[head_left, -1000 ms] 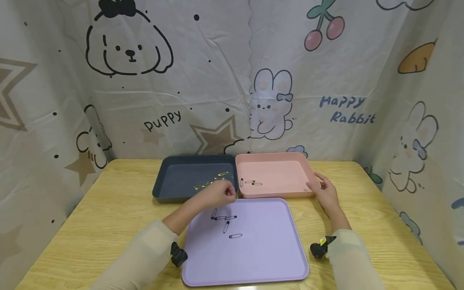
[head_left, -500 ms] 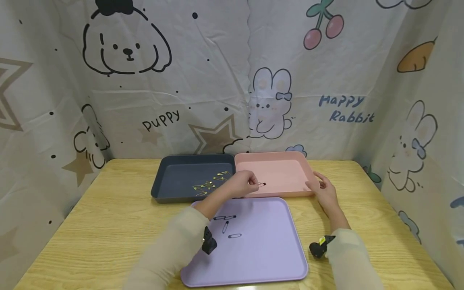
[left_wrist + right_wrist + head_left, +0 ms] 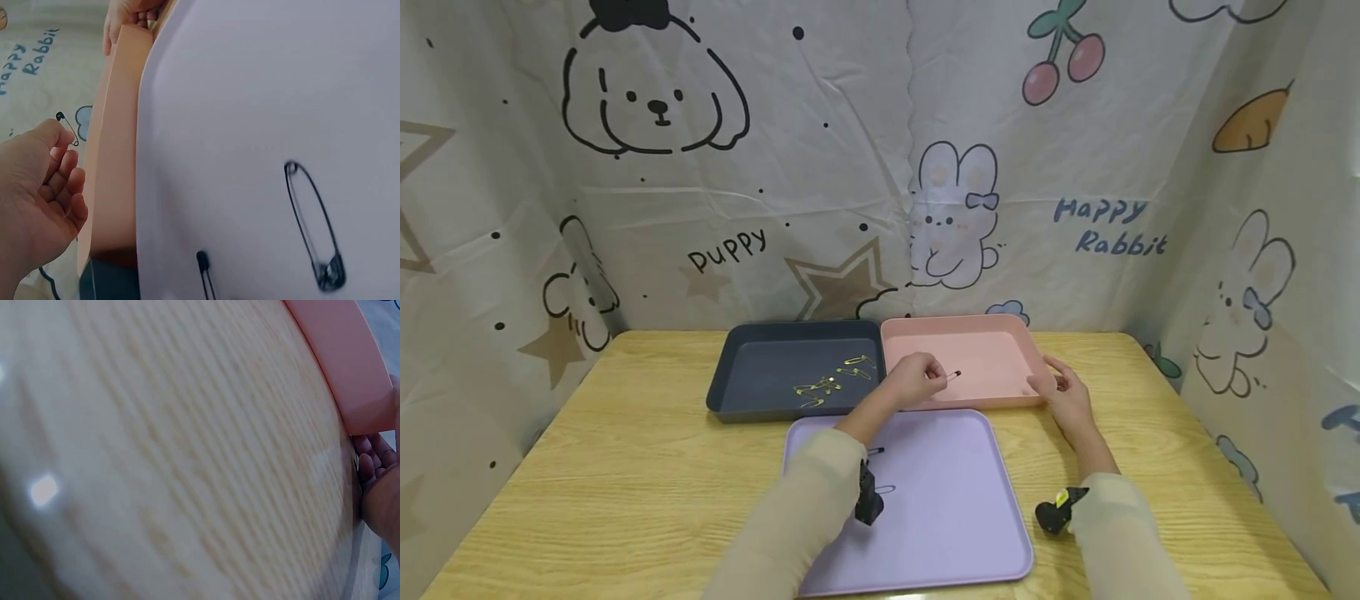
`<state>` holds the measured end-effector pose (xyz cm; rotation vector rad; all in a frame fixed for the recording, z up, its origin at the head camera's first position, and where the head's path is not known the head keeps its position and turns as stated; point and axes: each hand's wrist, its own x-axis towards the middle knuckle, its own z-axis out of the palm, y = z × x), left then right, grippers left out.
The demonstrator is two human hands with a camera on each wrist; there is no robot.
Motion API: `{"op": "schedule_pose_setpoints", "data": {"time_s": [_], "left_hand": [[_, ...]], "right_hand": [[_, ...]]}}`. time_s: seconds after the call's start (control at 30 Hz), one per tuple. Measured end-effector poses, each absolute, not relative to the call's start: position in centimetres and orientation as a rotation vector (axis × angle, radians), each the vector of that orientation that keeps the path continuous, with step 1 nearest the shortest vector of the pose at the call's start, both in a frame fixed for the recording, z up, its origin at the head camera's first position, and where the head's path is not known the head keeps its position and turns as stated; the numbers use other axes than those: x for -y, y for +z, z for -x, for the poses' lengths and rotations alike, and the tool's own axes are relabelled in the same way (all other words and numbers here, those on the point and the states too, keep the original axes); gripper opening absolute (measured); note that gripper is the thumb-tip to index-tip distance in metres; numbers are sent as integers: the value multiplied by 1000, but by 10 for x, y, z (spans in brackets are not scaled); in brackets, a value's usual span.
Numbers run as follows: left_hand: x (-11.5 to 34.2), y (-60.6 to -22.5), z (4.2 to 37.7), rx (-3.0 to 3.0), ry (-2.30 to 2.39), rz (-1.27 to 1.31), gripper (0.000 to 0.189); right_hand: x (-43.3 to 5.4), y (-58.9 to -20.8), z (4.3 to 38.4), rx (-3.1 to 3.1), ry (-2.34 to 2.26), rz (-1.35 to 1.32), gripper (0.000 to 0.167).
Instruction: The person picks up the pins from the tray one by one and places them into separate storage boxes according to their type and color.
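Observation:
My left hand [image 3: 916, 382] is over the front left part of the pink tray [image 3: 992, 350]. Between thumb and forefinger it pinches a safety pin [image 3: 69, 128] with a black head, the other fingers loosely curled. My right hand [image 3: 1067, 404] grips the pink tray's front right corner, thumb at the rim and fingers outside. On the lilac tray [image 3: 955, 492] lie black safety pins [image 3: 315, 231], some hidden by my left forearm in the head view. Any pins in the pink tray's left part are hidden behind my left hand.
A dark blue-grey tray [image 3: 767, 358] stands left of the pink one, with several gold safety pins [image 3: 820, 386] in it. Both stand behind the lilac tray on a wooden table [image 3: 625, 467]. A printed curtain [image 3: 820, 183] closes off the back and sides.
My left hand has moved right, from the dark tray's front right corner to over the pink tray, and the safety pin it pinches now shows. My right hand stays at the tray corner.

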<state>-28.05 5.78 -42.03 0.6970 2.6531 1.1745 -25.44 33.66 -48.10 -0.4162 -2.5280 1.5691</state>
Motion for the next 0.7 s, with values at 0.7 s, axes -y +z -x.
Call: {"op": "schedule_pose_setpoints", "data": {"time_s": [0.7], "left_hand": [[-60,-435,288,-2643,1193,-582,7]], "right_hand": [[-337,-482,254,2515,1566,388,66]]}}
